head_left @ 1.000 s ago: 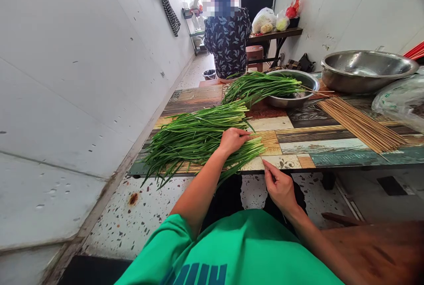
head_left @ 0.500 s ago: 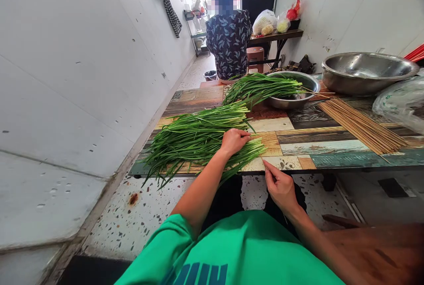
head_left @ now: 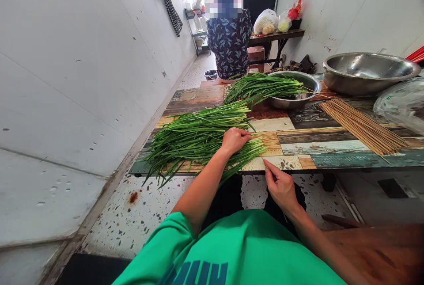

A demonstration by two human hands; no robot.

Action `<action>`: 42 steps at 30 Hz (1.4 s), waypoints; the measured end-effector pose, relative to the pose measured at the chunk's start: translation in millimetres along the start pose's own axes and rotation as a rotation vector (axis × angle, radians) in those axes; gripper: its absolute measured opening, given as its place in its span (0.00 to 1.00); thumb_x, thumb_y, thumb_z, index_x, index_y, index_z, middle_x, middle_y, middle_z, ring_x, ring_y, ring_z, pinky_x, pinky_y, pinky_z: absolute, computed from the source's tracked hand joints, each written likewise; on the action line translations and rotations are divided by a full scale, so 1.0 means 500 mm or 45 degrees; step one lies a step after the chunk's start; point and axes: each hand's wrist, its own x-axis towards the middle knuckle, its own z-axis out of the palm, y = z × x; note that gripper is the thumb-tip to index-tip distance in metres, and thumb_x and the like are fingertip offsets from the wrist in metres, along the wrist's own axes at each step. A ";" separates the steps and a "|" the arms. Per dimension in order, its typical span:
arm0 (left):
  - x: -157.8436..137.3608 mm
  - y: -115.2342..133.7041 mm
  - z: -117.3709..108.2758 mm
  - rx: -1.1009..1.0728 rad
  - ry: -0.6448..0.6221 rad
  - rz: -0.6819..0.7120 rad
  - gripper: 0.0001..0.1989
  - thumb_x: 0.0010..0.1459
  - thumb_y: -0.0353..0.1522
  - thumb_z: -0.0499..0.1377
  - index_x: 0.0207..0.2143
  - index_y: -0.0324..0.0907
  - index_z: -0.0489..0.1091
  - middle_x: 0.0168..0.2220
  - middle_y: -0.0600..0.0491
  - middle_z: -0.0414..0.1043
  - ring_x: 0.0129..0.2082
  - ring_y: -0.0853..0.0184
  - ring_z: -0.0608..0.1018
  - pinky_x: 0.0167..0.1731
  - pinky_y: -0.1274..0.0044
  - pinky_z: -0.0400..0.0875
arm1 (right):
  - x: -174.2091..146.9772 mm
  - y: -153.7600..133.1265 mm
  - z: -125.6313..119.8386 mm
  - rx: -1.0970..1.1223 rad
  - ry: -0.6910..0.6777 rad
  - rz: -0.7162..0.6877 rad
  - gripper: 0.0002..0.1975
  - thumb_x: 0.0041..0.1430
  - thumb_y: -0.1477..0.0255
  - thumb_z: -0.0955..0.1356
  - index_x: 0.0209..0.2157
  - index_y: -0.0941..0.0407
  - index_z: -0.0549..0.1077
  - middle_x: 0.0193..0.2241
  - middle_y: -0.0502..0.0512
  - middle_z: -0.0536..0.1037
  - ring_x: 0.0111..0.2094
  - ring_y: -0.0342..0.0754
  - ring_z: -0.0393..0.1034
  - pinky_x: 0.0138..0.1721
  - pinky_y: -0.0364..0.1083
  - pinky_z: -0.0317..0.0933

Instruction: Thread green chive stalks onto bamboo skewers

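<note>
Long green garlic chives lie in a loose pile across the near left part of the table, pale stem ends toward the right. My left hand rests over the stems, thumb and fingers pinched on chives near their pale ends. Just right of those ends, at the table's front edge, my right hand is closed on a thin bamboo skewer. The skewer's tip points up and left toward the chive stems, apart from my left hand. Most of its length is hidden behind the fingers.
A bundle of bamboo skewers lies on the patchwork-patterned table at right. More chives hang over a metal bowl. A larger metal basin and a plastic bag are farther right. A person sits beyond the table.
</note>
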 end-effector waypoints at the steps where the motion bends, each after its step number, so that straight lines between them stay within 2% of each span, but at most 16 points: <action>1: 0.000 0.000 0.000 -0.001 -0.001 0.001 0.12 0.56 0.34 0.60 0.41 0.45 0.79 0.42 0.52 0.80 0.42 0.64 0.79 0.42 0.77 0.69 | 0.000 0.000 0.000 -0.001 -0.002 -0.001 0.17 0.61 0.70 0.62 0.47 0.58 0.78 0.43 0.59 0.80 0.41 0.51 0.78 0.42 0.45 0.73; 15: 0.002 -0.009 0.003 0.016 -0.045 0.011 0.13 0.55 0.35 0.61 0.41 0.45 0.79 0.41 0.52 0.80 0.43 0.64 0.79 0.42 0.77 0.69 | -0.003 -0.005 -0.001 0.017 -0.041 0.055 0.18 0.61 0.71 0.62 0.48 0.61 0.77 0.43 0.61 0.80 0.38 0.51 0.79 0.40 0.46 0.72; 19: 0.003 -0.013 0.000 -0.061 -0.061 0.058 0.13 0.54 0.34 0.60 0.42 0.45 0.79 0.40 0.53 0.80 0.42 0.64 0.79 0.42 0.78 0.69 | -0.002 -0.011 -0.003 0.019 -0.025 0.052 0.18 0.61 0.71 0.62 0.48 0.60 0.77 0.43 0.60 0.80 0.39 0.51 0.79 0.42 0.46 0.72; 25: -0.004 -0.008 -0.009 -0.251 -0.072 0.078 0.14 0.56 0.34 0.57 0.40 0.40 0.80 0.39 0.53 0.80 0.39 0.67 0.79 0.41 0.80 0.70 | -0.002 -0.012 -0.002 0.014 0.009 0.020 0.19 0.61 0.71 0.62 0.48 0.65 0.77 0.43 0.64 0.80 0.41 0.51 0.78 0.41 0.43 0.72; 28: 0.000 -0.013 -0.004 -0.223 -0.060 0.100 0.13 0.55 0.33 0.58 0.40 0.40 0.80 0.38 0.52 0.81 0.38 0.67 0.79 0.42 0.79 0.70 | -0.002 -0.014 -0.004 0.013 0.010 0.005 0.19 0.61 0.71 0.62 0.48 0.63 0.77 0.43 0.62 0.80 0.41 0.51 0.78 0.43 0.43 0.72; 32: 0.011 -0.020 -0.001 -0.228 -0.138 0.203 0.12 0.54 0.31 0.59 0.39 0.40 0.80 0.39 0.52 0.80 0.39 0.66 0.79 0.42 0.79 0.70 | 0.002 -0.016 -0.005 -0.010 -0.007 -0.006 0.18 0.61 0.72 0.62 0.48 0.60 0.77 0.44 0.61 0.80 0.41 0.51 0.78 0.44 0.45 0.71; 34: 0.010 -0.015 -0.006 -0.188 -0.170 0.201 0.12 0.55 0.31 0.59 0.38 0.41 0.80 0.39 0.52 0.80 0.40 0.66 0.79 0.43 0.78 0.69 | 0.005 -0.015 -0.005 -0.024 -0.007 -0.009 0.18 0.61 0.71 0.62 0.47 0.60 0.77 0.44 0.61 0.80 0.41 0.51 0.78 0.44 0.46 0.71; 36: 0.001 -0.002 -0.013 -0.066 -0.111 0.148 0.12 0.56 0.32 0.58 0.39 0.42 0.80 0.40 0.52 0.80 0.41 0.64 0.78 0.44 0.75 0.68 | 0.008 -0.013 -0.003 -0.026 -0.004 0.000 0.18 0.61 0.71 0.61 0.47 0.60 0.77 0.43 0.62 0.80 0.41 0.51 0.78 0.43 0.45 0.71; 38: -0.019 0.014 -0.016 0.112 0.105 0.130 0.12 0.58 0.35 0.57 0.40 0.44 0.79 0.42 0.50 0.79 0.44 0.61 0.76 0.48 0.69 0.64 | 0.009 -0.012 -0.003 -0.021 -0.007 0.033 0.18 0.61 0.70 0.61 0.47 0.61 0.77 0.42 0.62 0.81 0.40 0.50 0.78 0.41 0.44 0.71; 40: -0.050 0.028 -0.012 0.278 0.336 0.229 0.12 0.60 0.36 0.56 0.40 0.45 0.78 0.44 0.49 0.77 0.47 0.60 0.73 0.50 0.65 0.59 | 0.010 -0.011 -0.003 -0.025 -0.025 0.091 0.18 0.61 0.69 0.62 0.46 0.61 0.77 0.39 0.61 0.82 0.34 0.49 0.79 0.36 0.43 0.70; 42: -0.086 0.039 0.002 0.393 0.375 0.415 0.11 0.62 0.38 0.55 0.38 0.46 0.77 0.44 0.49 0.76 0.47 0.61 0.71 0.50 0.65 0.56 | 0.009 -0.013 -0.004 -0.041 -0.051 0.159 0.18 0.60 0.69 0.62 0.45 0.60 0.77 0.35 0.60 0.82 0.28 0.47 0.77 0.31 0.42 0.69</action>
